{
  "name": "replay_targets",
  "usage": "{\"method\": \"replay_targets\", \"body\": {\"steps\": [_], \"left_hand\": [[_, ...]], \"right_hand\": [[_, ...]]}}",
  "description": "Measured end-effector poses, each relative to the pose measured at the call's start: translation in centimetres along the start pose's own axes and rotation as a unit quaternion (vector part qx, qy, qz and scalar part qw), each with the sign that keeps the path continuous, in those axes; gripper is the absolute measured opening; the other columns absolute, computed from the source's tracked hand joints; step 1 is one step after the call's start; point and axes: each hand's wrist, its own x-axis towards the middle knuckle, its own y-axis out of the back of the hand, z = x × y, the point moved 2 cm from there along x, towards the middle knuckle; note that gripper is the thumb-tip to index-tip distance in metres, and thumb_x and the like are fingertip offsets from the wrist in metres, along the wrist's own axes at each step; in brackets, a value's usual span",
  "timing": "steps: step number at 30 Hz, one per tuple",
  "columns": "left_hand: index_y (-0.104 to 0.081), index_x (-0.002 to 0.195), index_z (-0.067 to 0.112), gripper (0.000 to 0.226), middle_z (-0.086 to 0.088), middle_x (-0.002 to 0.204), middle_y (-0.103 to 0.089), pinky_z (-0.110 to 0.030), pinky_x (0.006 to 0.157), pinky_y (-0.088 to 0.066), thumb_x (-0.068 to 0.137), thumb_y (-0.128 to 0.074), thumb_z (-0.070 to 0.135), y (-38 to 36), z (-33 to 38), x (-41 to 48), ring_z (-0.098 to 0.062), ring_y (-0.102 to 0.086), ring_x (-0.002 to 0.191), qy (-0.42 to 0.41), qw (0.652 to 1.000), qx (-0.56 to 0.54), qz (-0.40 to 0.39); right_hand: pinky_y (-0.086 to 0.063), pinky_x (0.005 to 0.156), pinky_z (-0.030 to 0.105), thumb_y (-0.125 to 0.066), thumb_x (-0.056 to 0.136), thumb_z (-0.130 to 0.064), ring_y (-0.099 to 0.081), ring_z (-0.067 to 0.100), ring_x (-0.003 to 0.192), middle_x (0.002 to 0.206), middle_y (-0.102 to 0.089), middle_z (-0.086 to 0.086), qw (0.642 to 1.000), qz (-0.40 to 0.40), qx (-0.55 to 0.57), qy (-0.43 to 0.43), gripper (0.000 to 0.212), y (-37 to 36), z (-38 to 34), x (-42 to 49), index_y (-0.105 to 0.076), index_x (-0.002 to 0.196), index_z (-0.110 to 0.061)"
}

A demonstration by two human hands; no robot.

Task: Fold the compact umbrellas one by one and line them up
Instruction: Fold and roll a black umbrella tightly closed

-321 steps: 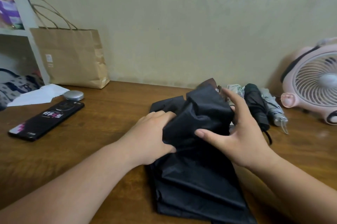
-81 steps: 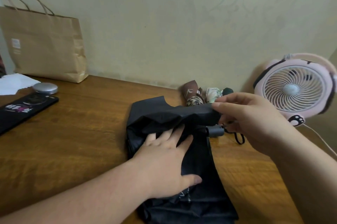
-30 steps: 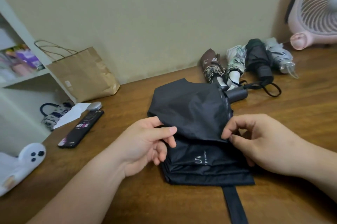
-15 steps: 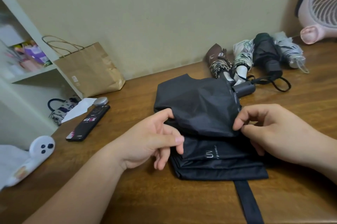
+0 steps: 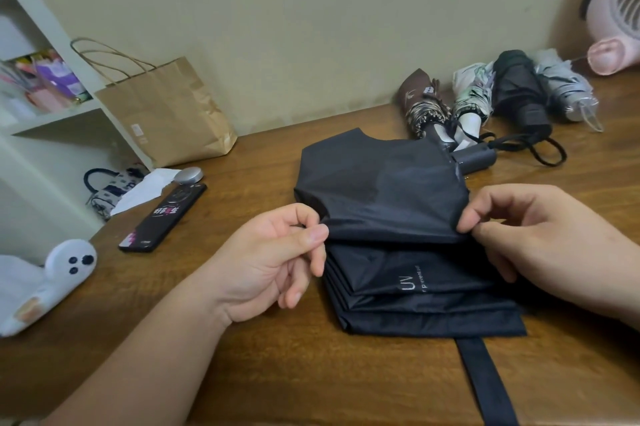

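The black umbrella [image 5: 398,190] lies at the centre of the frame on the bench [image 5: 242,373], its canopy pleated flat in layers and its handle toward the upper right. The left grip [image 5: 273,262] pinches the top fold's left edge between thumb and forefinger. The right grip [image 5: 540,238] pinches its right edge likewise. The strap [image 5: 485,380] trails to the lower right. Four folded umbrellas [image 5: 512,89] lie side by side at upper right.
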Motion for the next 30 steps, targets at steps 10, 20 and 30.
{"method": "replay_targets", "body": {"steps": [10,20,30], "left_hand": [[-0.07,0.089,0.018,0.017,-0.011,0.059,-0.062,-0.02,0.034,-0.026,0.078,-0.077,0.029,-1.6,0.2,0.3,-0.012,-0.044,0.03,-0.018,0.991,0.055,0.122],[-0.059,0.108,0.004,0.047,-0.014,0.058,-0.058,-0.022,0.037,-0.024,0.079,-0.073,0.039,-1.5,0.2,-1.2,-0.015,-0.041,0.032,0.091,0.991,0.03,0.094],[-0.048,0.06,0.014,0.044,0.002,0.044,-0.042,-0.021,0.04,-0.021,0.094,-0.07,0.03,-2.5,0.0,-0.6,-0.009,-0.033,0.034,0.115,0.975,0.125,0.145]], "right_hand": [[-0.029,0.041,0.024,-0.06,0.09,0.002,-0.044,0.018,0.039,0.044,-0.053,0.012,1.0,-0.005,-0.012,0.02,0.031,-0.1,0.7,0.3,-0.068,0.078,-0.025],[-0.03,0.041,0.023,-0.061,0.086,-0.004,-0.043,0.017,0.038,0.044,-0.053,0.009,0.999,-0.005,-0.033,0.029,0.024,-0.2,1.0,0.5,-0.069,0.08,-0.026],[-0.029,0.039,0.019,-0.062,0.088,-0.002,-0.04,0.013,0.038,0.045,-0.051,0.003,0.999,0.017,-0.024,0.011,0.025,-0.2,0.4,0.3,-0.068,0.075,-0.022]]}}
